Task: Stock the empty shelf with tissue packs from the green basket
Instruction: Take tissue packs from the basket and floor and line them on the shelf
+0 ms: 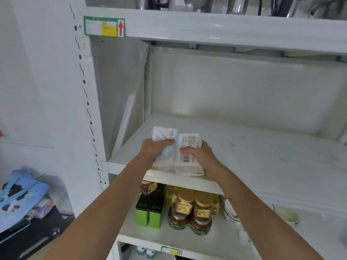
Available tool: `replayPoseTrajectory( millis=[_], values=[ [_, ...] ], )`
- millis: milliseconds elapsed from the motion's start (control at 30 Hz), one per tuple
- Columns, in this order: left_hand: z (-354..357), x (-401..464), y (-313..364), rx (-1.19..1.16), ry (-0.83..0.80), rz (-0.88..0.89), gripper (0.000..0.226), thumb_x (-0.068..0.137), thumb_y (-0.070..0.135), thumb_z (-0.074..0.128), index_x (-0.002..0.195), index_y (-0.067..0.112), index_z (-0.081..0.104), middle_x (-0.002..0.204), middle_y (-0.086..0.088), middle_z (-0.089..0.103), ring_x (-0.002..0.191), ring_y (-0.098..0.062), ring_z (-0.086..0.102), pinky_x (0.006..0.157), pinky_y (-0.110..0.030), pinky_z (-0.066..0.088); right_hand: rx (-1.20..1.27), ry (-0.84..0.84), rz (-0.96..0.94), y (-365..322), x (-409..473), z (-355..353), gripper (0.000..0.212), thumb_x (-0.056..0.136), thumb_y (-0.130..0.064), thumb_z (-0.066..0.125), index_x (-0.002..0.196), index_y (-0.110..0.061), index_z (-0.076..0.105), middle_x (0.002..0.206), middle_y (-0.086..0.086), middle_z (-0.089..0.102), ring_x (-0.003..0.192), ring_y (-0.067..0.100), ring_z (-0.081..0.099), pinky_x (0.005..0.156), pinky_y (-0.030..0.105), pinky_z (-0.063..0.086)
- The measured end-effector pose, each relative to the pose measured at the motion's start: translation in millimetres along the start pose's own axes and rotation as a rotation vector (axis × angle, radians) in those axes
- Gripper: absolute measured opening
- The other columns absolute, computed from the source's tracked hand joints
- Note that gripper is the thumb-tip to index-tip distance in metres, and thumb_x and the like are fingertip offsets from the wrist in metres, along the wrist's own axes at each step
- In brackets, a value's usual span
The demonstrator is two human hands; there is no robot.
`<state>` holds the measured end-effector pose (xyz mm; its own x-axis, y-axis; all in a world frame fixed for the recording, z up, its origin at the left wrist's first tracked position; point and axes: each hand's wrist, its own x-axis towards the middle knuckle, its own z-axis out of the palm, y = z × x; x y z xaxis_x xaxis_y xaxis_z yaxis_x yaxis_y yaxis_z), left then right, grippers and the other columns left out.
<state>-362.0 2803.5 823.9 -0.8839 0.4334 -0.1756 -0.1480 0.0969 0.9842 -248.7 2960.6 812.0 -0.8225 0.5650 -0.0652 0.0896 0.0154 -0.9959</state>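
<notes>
You're mid-placement: left hand grips one tissue pack, right hand grips the barcoded tissue pack beside it, both touching over the empty shelf at its front edge. Next, push them toward the shelf's back-left corner, then let go; green basket isn't visible.

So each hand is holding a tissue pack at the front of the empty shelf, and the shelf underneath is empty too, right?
Not quite. The left hand and right hand do each hold a tissue pack at the front of the empty shelf, but the shelf underneath is not empty: the head view shows jars, green tins and bowls on it.
</notes>
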Motion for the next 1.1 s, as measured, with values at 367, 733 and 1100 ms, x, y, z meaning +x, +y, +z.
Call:
replayPoseTrajectory(
  millis=[367,733,1100],
  values=[
    [-4,53,5,0.380,0.148,0.014,0.080,0.068,0.069,0.084,0.115,0.006,0.070,0.113,-0.012,0.072,0.106,-0.034,0.070,0.085,-0.038,0.056,-0.027,0.097,0.069,-6,37,8,0.099,0.042,-0.050,0.090,0.129,-0.013,0.061,0.118,0.011,0.075,0.096,0.031,0.078,0.086,0.053,0.065],
    [-28,-56,-55,0.993,0.145,0.850,0.070,0.097,0.061,0.052,0.158,0.028,0.040,0.162,-0.003,0.035,0.149,-0.025,0.035,0.121,-0.045,0.033,-0.607,0.119,-0.393,3,-4,-16,0.061,0.103,-0.043,0.052,0.157,-0.018,0.040,0.156,0.004,0.049,0.128,0.020,0.052,0.098,0.021,0.042],
    [-14,-38,-56,1.481,-0.054,0.696,0.096,0.094,0.081,0.012,0.168,0.022,-0.003,0.177,-0.009,-0.002,0.163,-0.024,-0.001,0.130,-0.044,0.011,-1.291,-0.037,-0.608,27,-36,9,0.074,0.105,-0.042,0.041,0.167,-0.015,0.011,0.176,0.003,0.007,0.163,0.025,0.004,0.129,0.039,0.023]
  ],
)
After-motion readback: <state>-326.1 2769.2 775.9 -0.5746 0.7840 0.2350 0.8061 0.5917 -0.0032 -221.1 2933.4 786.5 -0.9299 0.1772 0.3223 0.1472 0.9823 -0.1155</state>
